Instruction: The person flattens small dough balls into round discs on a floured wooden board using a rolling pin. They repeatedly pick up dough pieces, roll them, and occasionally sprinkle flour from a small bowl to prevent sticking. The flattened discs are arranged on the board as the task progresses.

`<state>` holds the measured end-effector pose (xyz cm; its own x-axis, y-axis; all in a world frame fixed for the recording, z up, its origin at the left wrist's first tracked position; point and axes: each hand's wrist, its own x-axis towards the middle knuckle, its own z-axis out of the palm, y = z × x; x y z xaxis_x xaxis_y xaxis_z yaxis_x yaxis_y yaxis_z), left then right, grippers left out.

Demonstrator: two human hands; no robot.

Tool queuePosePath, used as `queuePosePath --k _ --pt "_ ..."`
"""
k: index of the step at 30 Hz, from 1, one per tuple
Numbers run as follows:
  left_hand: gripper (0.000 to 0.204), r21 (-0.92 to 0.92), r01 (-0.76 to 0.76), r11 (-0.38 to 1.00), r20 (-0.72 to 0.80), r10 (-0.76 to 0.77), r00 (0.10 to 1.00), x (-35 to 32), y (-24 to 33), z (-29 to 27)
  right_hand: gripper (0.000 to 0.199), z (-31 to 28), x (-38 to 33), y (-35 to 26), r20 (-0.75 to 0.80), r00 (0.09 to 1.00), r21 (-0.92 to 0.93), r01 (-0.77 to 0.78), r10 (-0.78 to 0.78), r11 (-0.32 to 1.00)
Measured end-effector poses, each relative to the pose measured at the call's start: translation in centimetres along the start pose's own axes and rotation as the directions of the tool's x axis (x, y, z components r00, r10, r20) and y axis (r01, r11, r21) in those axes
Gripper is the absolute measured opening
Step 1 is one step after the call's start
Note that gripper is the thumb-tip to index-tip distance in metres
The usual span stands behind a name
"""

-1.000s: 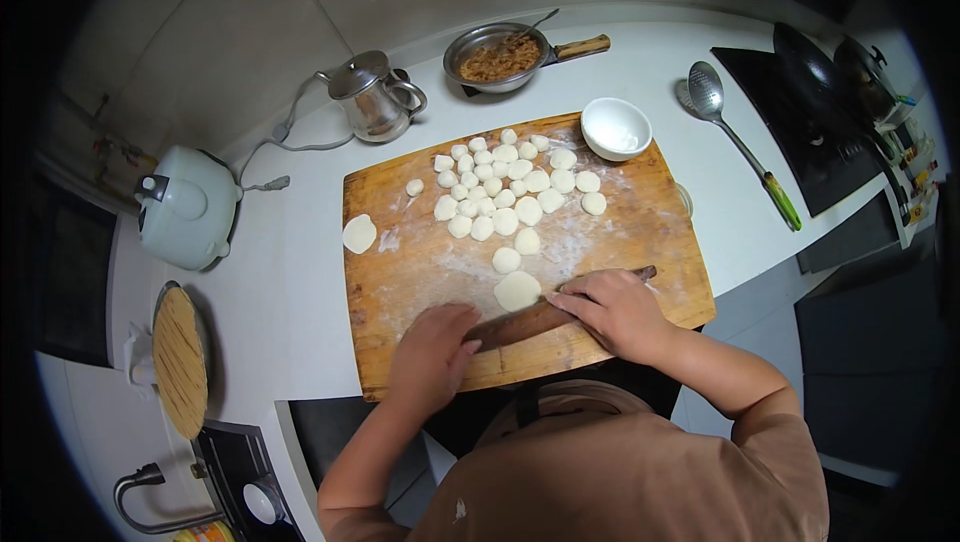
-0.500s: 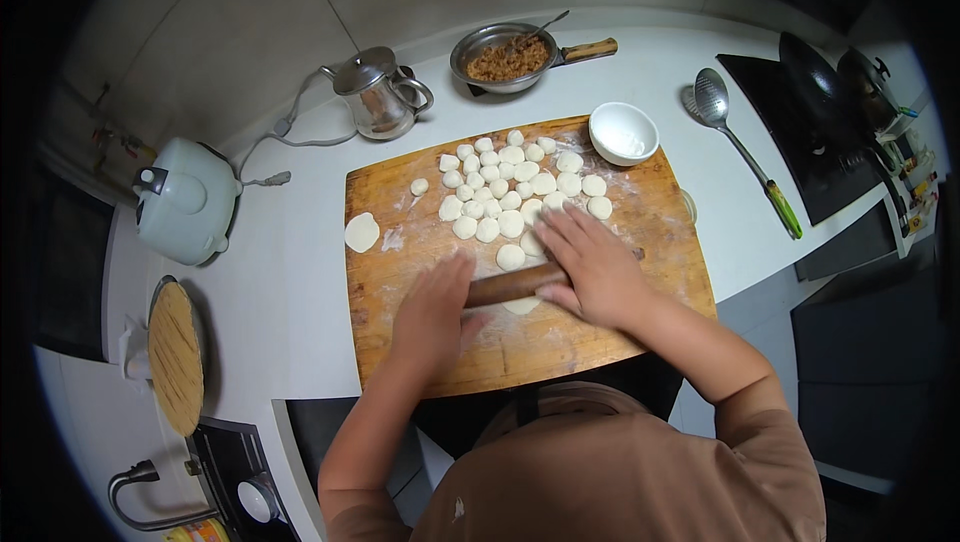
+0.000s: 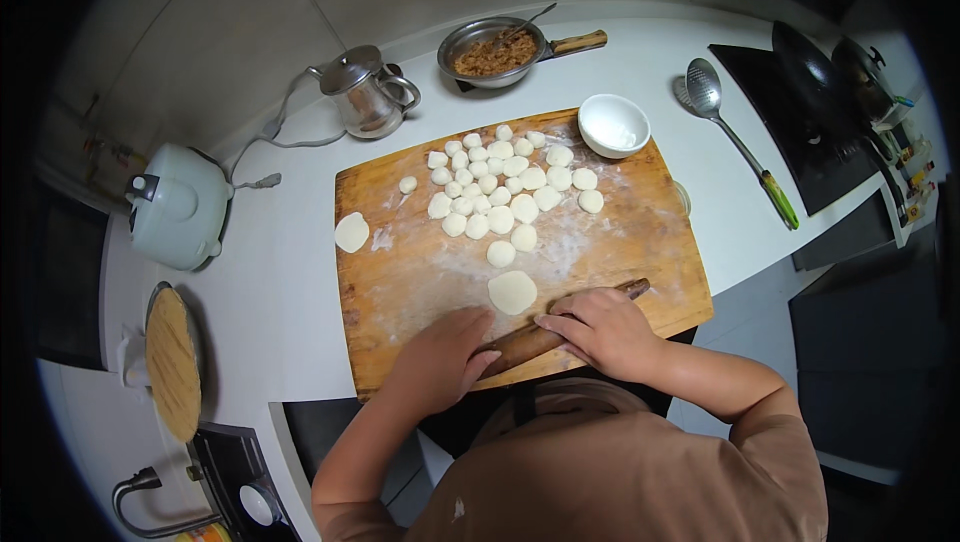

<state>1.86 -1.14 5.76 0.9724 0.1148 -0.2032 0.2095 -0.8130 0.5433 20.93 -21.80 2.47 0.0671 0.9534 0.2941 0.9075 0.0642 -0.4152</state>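
A brown wooden rolling pin (image 3: 524, 344) lies slantwise near the front edge of the wooden board (image 3: 420, 287). My left hand (image 3: 440, 357) is closed around its left end, hiding that tip. Further right, my right hand (image 3: 605, 330) grips it with the fingers bent over the top, and the pin's right tip sticks out past them. Just beyond the pin rests a flattened round of dough (image 3: 513, 293), touched by neither hand. Several small pressed dough pieces (image 3: 501, 219) cluster farther back on the floured board. Another thin dough round (image 3: 352, 232) lies at the board's left edge.
A white bowl (image 3: 613, 126) stands on the board's far right corner. Behind are a metal kettle (image 3: 367, 92) and a pan of brown filling (image 3: 490, 54). A slotted spoon (image 3: 735, 137) lies at right, beside a black cooktop (image 3: 775, 127). A pale green appliance (image 3: 180, 207) stands left.
Both hands have drawn the rolling pin back toward my body, off the dough. The dough round now shows whole, as do the pieces that my right hand covered.
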Motion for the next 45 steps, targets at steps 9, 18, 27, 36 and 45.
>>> queuePosePath --k 9,18,27,36,45 --pt "0.055 0.074 -0.159 0.984 -0.206 0.172 0.963 1.9 -1.8 0.9 0.047 -1.0 1.2 0.0 -0.001 1.000 -0.062 -0.022 0.022 0.998" --pt "0.057 0.019 -0.051 0.999 -0.095 0.052 0.994 0.9 -0.6 0.5 0.048 -1.4 0.2 0.3 -0.015 0.998 -0.052 -0.056 0.056 0.997" --pt "0.081 0.286 0.131 0.949 -0.311 -0.038 0.950 -0.2 -1.8 3.1 0.056 0.4 4.9 1.3 0.020 1.000 -0.102 0.020 -0.018 0.995" --pt "0.081 0.267 0.206 0.942 -0.374 -0.096 0.922 1.5 -2.1 1.2 0.071 0.8 8.0 3.6 -0.021 1.000 -0.126 -0.021 0.018 0.992" --pt "0.086 0.209 0.248 0.946 -0.357 -0.162 0.920 -2.0 -2.7 4.3 0.071 0.9 8.1 2.8 0.082 0.988 -0.133 0.142 -0.132 0.981"
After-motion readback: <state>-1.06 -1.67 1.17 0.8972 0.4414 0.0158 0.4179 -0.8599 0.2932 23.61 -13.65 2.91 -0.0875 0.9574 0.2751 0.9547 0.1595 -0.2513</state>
